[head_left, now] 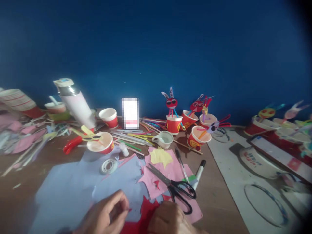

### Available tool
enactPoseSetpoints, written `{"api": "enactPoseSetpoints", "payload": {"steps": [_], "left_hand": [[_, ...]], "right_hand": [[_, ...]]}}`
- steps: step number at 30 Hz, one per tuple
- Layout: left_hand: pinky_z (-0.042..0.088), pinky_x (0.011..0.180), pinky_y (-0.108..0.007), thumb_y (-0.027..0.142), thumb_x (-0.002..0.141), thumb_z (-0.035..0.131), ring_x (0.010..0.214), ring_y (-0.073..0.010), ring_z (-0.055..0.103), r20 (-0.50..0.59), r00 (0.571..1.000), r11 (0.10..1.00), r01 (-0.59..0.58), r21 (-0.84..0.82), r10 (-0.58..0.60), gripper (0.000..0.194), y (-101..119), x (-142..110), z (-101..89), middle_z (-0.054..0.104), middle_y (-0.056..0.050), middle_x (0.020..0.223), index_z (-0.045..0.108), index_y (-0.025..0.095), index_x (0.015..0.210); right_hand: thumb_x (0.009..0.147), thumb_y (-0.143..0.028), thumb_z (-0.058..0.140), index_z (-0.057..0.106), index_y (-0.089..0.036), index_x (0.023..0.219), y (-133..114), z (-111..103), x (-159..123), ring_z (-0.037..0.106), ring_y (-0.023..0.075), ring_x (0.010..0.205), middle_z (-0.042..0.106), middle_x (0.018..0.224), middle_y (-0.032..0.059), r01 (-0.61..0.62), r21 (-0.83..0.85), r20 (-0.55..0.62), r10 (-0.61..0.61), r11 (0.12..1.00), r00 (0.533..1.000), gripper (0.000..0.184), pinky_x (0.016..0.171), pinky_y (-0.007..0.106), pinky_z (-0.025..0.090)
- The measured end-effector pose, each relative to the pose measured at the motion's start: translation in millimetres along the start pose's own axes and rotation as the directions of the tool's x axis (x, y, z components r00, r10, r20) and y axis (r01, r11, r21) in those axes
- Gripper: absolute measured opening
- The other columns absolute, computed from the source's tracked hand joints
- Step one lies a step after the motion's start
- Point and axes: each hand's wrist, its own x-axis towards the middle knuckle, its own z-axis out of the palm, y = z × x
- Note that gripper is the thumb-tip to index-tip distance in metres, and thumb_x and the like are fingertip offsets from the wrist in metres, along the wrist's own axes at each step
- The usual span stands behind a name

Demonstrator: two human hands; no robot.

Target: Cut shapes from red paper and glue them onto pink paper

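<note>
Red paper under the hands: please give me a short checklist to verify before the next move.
1. Left hand pinches a small red piece: ok.
2. Right hand rests on the red paper: ok.
3. Scissors lie shut beside the right hand, not held: ok.
4. Black marker capped: cannot tell.
5. Tape roll lies flat on the blue paper: ok.

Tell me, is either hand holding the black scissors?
No, the scissors lie on the pink paper, beside the right hand.

Brown table [219, 201]: paper sheets [73, 185], scissors [175, 185], marker [199, 174], tape roll [109, 165], paper cups [174, 124].
</note>
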Motion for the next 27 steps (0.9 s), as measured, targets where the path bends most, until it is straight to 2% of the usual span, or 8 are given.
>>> {"api": "enactPoseSetpoints", "payload": {"steps": [3, 6, 8, 10, 13, 19, 24, 27], "left_hand": [[0.042, 0.058, -0.018, 0.029, 0.071, 0.056, 0.06, -0.013, 0.052, -0.019, 0.999, 0.974, 0.043, -0.223, -0.049, 0.009, 9.2, -3.3, -4.0, 0.056, 0.003, 0.062, 0.053, 0.021, 0.068], [0.042, 0.059, -0.02, 0.032, 0.071, 0.057, 0.063, -0.0138, 0.052, -0.033, 0.994, 0.919, 0.082, -0.385, -0.103, 0.016, 19.6, -6.9, -4.8, 0.059, 0.001, 0.068, 0.059, 0.019, 0.081], [0.04, 0.056, -0.02, 0.032, 0.072, 0.055, 0.059, -0.0126, 0.049, -0.006, 0.994, 0.894, 0.095, -0.437, -0.109, 0.019, 26.1, -7.3, -3.0, 0.056, 0.002, 0.066, 0.061, 0.019, 0.084], [0.035, 0.052, -0.02, 0.03, 0.074, 0.05, 0.054, -0.0111, 0.042, 0.044, 0.996, 0.889, 0.086, -0.45, -0.074, 0.017, 31.0, -5.4, 0.9, 0.05, 0.003, 0.06, 0.061, 0.018, 0.078], [0.031, 0.051, -0.021, 0.027, 0.073, 0.042, 0.05, -0.0107, 0.038, 0.097, 0.995, 0.854, 0.065, -0.516, -0.018, 0.02, 32.9, -1.0, 10.1, 0.043, 0.004, 0.053, 0.059, 0.016, 0.072], [0.027, 0.049, -0.02, 0.033, 0.078, 0.051, 0.051, -0.0092, 0.032, 0.142, 0.986, 0.738, 0.031, -0.674, 0.089, 0.018, 20.9, -1.8, 21.6, 0.037, 0.006, 0.056, 0.053, 0.017, 0.071], [0.029, 0.053, -0.02, 0.032, 0.082, 0.052, 0.059, -0.0101, 0.03, 0.148, 0.978, 0.768, -0.018, -0.64, 0.146, 0.021, 16.7, -4.2, 18.9, 0.035, 0.004, 0.065, 0.047, 0.018, 0.068], [0.031, 0.054, -0.021, 0.031, 0.081, 0.048, 0.06, -0.0109, 0.032, 0.161, 0.976, 0.806, -0.022, -0.591, 0.144, 0.02, 22.9, -5.1, 14.6, 0.036, 0.004, 0.065, 0.046, 0.018, 0.066]], "right_hand": [[0.094, -0.033, 0.042, 0.064, -0.017, 0.074, -0.2, -4.0, -0.3, 0.055, 0.0116, 0.051, 0.063, 0.059, 0.0015, -0.043, 0.126, 0.059, 0.036, 0.991, 0.998, 0.034, 0.051, 0.024, 0.036], [0.09, -0.028, 0.047, 0.066, -0.018, 0.075, -3.2, -13.5, 4.9, 0.06, 0.0126, 0.058, 0.067, 0.064, 0.0025, -0.205, 0.262, 0.108, 0.183, 0.943, 0.977, 0.026, 0.058, 0.023, 0.041], [0.088, -0.026, 0.049, 0.065, -0.017, 0.071, -6.2, -22.7, 12.2, 0.059, 0.0127, 0.059, 0.066, 0.064, 0.0025, -0.4, 0.32, 0.14, 0.375, 0.859, 0.916, 0.025, 0.058, 0.022, 0.041], [0.087, -0.026, 0.049, 0.062, -0.015, 0.067, -9.4, -33.2, 21.6, 0.055, 0.0119, 0.056, 0.061, 0.061, 0.0018, -0.584, 0.359, 0.185, 0.558, 0.728, 0.809, 0.026, 0.053, 0.02, 0.04], [0.085, -0.025, 0.049, 0.059, -0.015, 0.064, -14.6, -46.5, 34.9, 0.048, 0.0105, 0.055, 0.054, 0.058, -0.0009, -0.703, 0.384, 0.25, 0.666, 0.598, 0.703, 0.026, 0.052, 0.019, 0.037], [0.083, -0.02, 0.051, 0.057, -0.015, 0.064, -22.4, -42.7, 42.2, 0.044, 0.0089, 0.056, 0.051, 0.057, -0.0036, -0.699, 0.371, 0.307, 0.63, 0.611, 0.713, 0.021, 0.053, 0.019, 0.034], [0.084, -0.02, 0.051, 0.055, -0.015, 0.061, -26.2, -26.6, 41.1, 0.04, 0.008, 0.054, 0.046, 0.055, -0.0052, -0.724, 0.354, 0.333, 0.643, 0.592, 0.689, 0.024, 0.051, 0.018, 0.033], [0.086, -0.02, 0.051, 0.059, -0.015, 0.064, -18.4, -32.7, 41.2, 0.047, 0.0084, 0.055, 0.053, 0.057, -0.0041, -0.676, 0.301, 0.356, 0.578, 0.673, 0.734, 0.023, 0.053, 0.018, 0.035]]}}
